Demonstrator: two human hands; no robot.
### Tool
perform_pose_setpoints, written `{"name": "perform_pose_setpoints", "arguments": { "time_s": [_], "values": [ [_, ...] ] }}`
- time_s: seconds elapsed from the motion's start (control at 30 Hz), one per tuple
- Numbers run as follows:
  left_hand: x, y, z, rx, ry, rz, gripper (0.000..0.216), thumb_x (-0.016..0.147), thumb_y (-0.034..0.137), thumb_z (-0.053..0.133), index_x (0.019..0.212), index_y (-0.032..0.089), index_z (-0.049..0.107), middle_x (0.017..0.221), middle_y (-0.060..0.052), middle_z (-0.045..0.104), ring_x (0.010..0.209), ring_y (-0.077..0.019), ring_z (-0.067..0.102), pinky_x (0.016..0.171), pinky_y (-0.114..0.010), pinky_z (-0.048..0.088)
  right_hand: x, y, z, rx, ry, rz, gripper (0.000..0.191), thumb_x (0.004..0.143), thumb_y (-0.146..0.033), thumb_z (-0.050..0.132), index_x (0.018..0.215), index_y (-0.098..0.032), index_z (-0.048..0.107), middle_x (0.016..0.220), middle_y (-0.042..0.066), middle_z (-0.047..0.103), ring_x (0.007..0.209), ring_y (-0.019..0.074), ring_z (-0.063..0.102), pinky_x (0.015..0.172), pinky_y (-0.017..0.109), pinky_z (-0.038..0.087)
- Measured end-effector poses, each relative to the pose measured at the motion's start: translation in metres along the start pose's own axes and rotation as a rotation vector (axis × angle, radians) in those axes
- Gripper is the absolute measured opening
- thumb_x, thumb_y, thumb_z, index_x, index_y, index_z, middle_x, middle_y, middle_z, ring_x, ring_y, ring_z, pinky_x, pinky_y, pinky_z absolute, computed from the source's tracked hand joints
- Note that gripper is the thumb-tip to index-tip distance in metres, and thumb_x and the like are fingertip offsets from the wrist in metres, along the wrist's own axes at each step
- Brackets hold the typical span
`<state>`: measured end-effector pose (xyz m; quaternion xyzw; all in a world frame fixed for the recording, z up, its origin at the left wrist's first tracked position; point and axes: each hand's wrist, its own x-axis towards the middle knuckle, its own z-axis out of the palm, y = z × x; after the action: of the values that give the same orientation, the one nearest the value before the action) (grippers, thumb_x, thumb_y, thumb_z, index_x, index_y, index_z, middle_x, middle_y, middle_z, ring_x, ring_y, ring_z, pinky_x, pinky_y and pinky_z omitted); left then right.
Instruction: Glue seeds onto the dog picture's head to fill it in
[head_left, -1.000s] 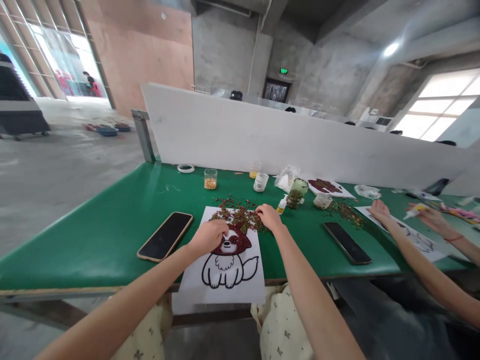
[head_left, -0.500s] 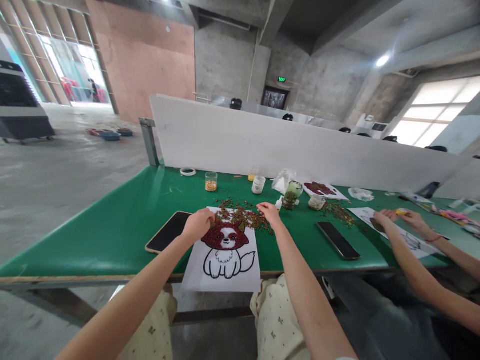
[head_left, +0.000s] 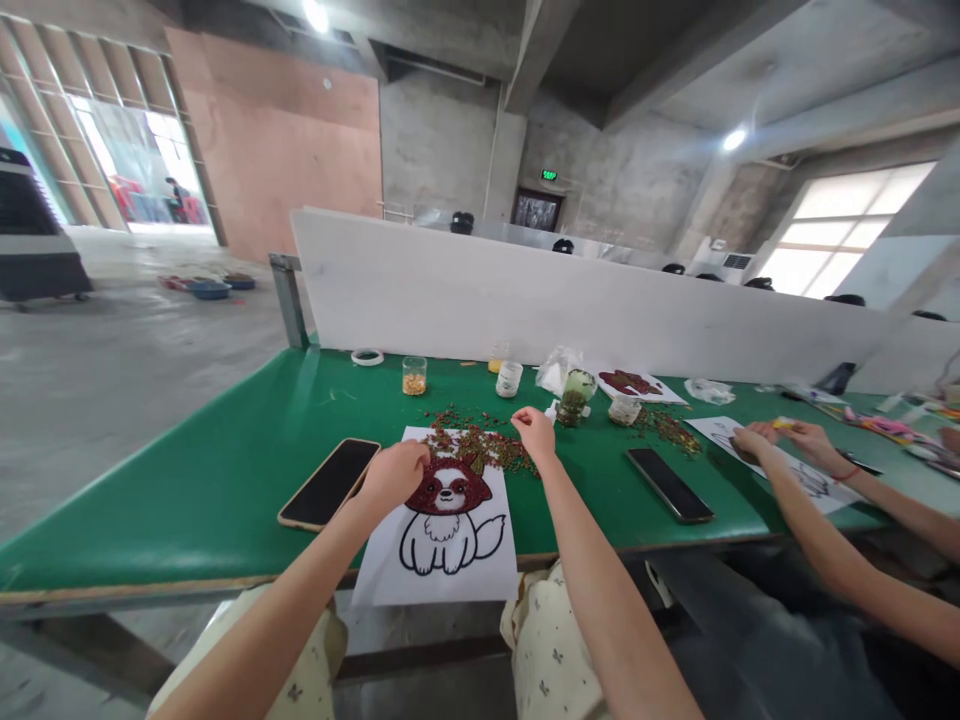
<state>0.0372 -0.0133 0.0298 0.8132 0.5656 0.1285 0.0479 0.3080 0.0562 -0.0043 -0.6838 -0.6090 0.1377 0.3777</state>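
Observation:
A sheet of paper (head_left: 486, 590) with a cartoon dog drawing (head_left: 448, 500) lies in front of me, its lower end reaching past the table's edge. Dark red grains cover much of the dog's head, the ears show greenish brown, and the body is bare outline. My left hand (head_left: 396, 472) is closed, fingertips at the left side of the head; whatever they pinch is hidden. Loose red and green-brown grains (head_left: 480, 440) spread over the top of the sheet and the table. My right hand (head_left: 535, 434) hovers by their right side with fingers pinched, their content too small to see.
Phones lie left (head_left: 330, 484) and right (head_left: 669, 484) of the sheet. Behind stand a cup of yellow kernels (head_left: 414, 377), a white-banded jar (head_left: 508, 380), a greenish jar (head_left: 576, 398) and a tape roll (head_left: 367, 357). At right, a co-worker's hands (head_left: 787, 440) are over another drawing.
The whole view has shifted slightly, so the table sits lower and further left. My left fingertips have moved a little inward over the dog's head. My right hand stays nearly in place, still pinched.

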Motion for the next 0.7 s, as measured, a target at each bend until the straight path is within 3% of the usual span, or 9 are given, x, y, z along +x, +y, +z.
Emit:
{"name": "perform_pose_setpoints", "arguments": {
  "time_s": [0.2,0.47,0.7],
  "values": [
    [0.003,-0.001,0.002,0.032,-0.025,-0.020,0.030,0.080,0.012,0.036,0.088,0.019,0.064,0.096,-0.006,0.066,0.092,-0.0197,0.061,0.077,-0.027,0.043,-0.004,0.005,-0.006,-0.158,-0.115,0.009,0.015,0.080,-0.021,0.055,0.078,-0.022,0.070,0.081,0.001,0.070,0.075,0.0151,0.062,0.065,0.023,0.043],
    [0.003,-0.001,0.005,0.029,-0.013,-0.017,0.030,0.080,0.013,0.036,0.086,0.020,0.065,0.095,-0.005,0.066,0.088,-0.0188,0.061,0.075,-0.026,0.043,-0.007,0.017,-0.015,-0.330,-0.163,0.000,0.027,0.085,-0.014,0.048,0.101,-0.025,0.067,0.108,0.002,0.066,0.096,0.0152,0.059,0.075,0.022,0.043],
    [0.002,-0.002,0.005,0.015,-0.012,-0.011,0.031,0.079,0.013,0.035,0.085,0.020,0.065,0.095,-0.004,0.066,0.089,-0.0185,0.061,0.075,-0.026,0.043,0.000,0.012,0.000,-0.438,-0.173,-0.023,0.016,0.086,-0.025,0.051,0.088,-0.021,0.066,0.093,0.004,0.067,0.083,0.0147,0.059,0.066,0.022,0.040]
  ]
}}
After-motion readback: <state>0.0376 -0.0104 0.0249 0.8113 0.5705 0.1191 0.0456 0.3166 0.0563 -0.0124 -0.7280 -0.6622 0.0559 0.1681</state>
